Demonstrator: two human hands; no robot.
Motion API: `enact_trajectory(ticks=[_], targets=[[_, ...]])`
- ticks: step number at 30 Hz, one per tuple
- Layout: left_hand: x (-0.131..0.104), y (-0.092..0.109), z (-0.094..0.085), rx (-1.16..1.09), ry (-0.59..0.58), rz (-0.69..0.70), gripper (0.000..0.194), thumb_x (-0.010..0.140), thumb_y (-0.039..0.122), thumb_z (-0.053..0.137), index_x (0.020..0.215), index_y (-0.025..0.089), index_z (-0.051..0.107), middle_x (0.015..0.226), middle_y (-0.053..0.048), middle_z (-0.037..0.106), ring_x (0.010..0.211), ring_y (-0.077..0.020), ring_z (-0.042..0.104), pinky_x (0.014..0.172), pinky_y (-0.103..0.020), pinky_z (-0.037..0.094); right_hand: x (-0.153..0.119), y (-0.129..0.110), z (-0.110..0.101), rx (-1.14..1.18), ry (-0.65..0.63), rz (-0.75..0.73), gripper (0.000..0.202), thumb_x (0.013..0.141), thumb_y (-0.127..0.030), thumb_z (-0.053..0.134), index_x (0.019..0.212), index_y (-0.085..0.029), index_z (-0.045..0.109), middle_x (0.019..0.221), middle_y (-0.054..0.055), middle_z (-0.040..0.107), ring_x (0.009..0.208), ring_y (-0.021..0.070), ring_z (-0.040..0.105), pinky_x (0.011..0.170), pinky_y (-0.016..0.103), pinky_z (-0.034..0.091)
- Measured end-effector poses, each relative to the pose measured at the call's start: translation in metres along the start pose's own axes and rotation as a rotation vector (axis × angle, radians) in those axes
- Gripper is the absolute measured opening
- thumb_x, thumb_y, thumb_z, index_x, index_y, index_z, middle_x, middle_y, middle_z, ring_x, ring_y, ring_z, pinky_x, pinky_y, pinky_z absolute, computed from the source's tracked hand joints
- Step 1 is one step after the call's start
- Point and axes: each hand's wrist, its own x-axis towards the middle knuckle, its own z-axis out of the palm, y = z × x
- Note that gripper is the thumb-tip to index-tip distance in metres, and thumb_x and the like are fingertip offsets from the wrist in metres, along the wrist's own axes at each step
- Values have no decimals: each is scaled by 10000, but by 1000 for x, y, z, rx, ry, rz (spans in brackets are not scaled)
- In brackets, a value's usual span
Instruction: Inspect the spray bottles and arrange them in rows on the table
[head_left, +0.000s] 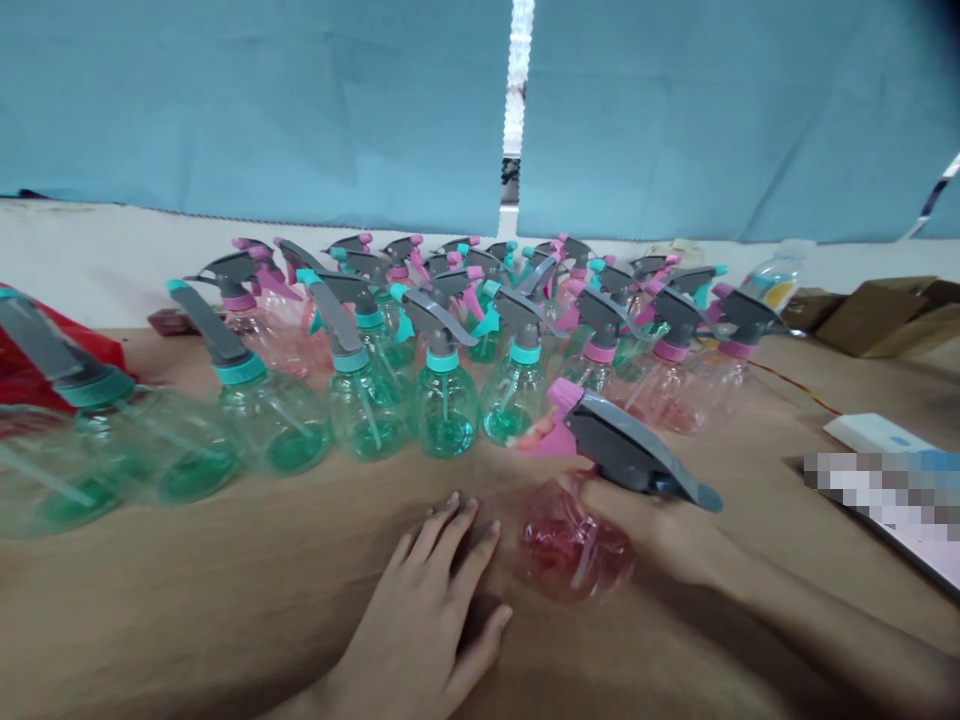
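My right hand (637, 515) is wrapped round the neck of a pink spray bottle (574, 545), its fingers near the pink trigger under a grey spray head. The bottle is tilted a little, close to the tabletop, and part of its neck is hidden by the hand. To its left, my left hand (431, 600) lies on the table with the fingers stretched out, holding nothing. Just beyond the hands stands a green spray bottle (446, 405) with a turquoise collar, in a row with several others like it.
Several pink spray bottles (675, 375) and green ones crowd the back of the brown table (247, 600). Cardboard boxes (870, 318), a clear plastic bottle (780, 272) and a white device (874, 435) are on the right. A red thing (97, 345) lies at the left.
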Motion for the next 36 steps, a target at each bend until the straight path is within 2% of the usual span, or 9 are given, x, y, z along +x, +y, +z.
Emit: enact_trajectory(ticks=[3, 7, 9, 14, 19, 25, 30, 36], targets=[[-1, 0, 1, -5, -2, -4, 489, 896, 380, 535, 1336, 171, 492, 1413, -134, 472, 1264, -329, 447, 953, -484, 457, 3, -1, 2, 75, -8, 47, 44, 682, -246, 567, 662, -252, 606, 584, -23, 616, 512, 154, 601, 519, 268, 536], [0, 0, 0, 7, -14, -9, 492, 897, 387, 533, 1340, 176, 490, 1416, -132, 469, 1265, -330, 443, 945, -483, 461, 3, 3, 5, 163, -103, 100, 109, 739, -292, 579, 763, -244, 673, 691, 11, 686, 651, 193, 685, 666, 324, 575], [1, 1, 0, 13, -18, -7, 495, 893, 390, 538, 1337, 176, 493, 1414, -134, 472, 1262, -331, 448, 940, -485, 465, 2, 6, 6, 172, -102, 116, 129, 755, -310, 583, 775, -232, 684, 756, 30, 702, 694, 198, 699, 695, 329, 576], [2, 1, -1, -4, -17, -11, 494, 891, 383, 537, 1338, 176, 492, 1420, -128, 467, 1269, -333, 444, 951, -488, 462, 3, 3, 5, 115, -20, 67, 112, 714, -322, 623, 672, -228, 669, 671, 20, 668, 670, 197, 686, 646, 307, 575], [0, 0, -1, -3, -8, -12, 493, 898, 385, 531, 1341, 174, 487, 1423, -132, 463, 1277, -329, 438, 958, -491, 458, 3, 3, 7, 130, -31, 47, 107, 733, -308, 610, 679, -234, 667, 626, -2, 641, 639, 181, 668, 603, 286, 566], [0, 0, 0, -6, -14, -5, 494, 901, 382, 526, 1345, 170, 483, 1426, -133, 458, 1279, -328, 432, 960, -491, 457, 2, 11, 7, 103, -35, 99, 152, 791, -333, 579, 772, -210, 665, 689, 9, 665, 656, 173, 650, 593, 281, 543], [1, 0, 0, -12, -7, -1, 489, 892, 367, 544, 1334, 164, 495, 1417, -142, 468, 1279, -329, 435, 965, -492, 455, 4, 1, 4, 194, -70, 72, 115, 741, -326, 608, 745, -214, 631, 673, -8, 642, 600, 150, 611, 562, 263, 524], [1, 1, -1, -29, -15, -10, 481, 898, 375, 530, 1334, 174, 498, 1424, -133, 463, 1288, -323, 427, 980, -485, 444, 5, -1, 5, 153, -54, 102, 137, 706, -329, 623, 641, -225, 561, 616, -16, 598, 616, 158, 607, 583, 265, 528]])
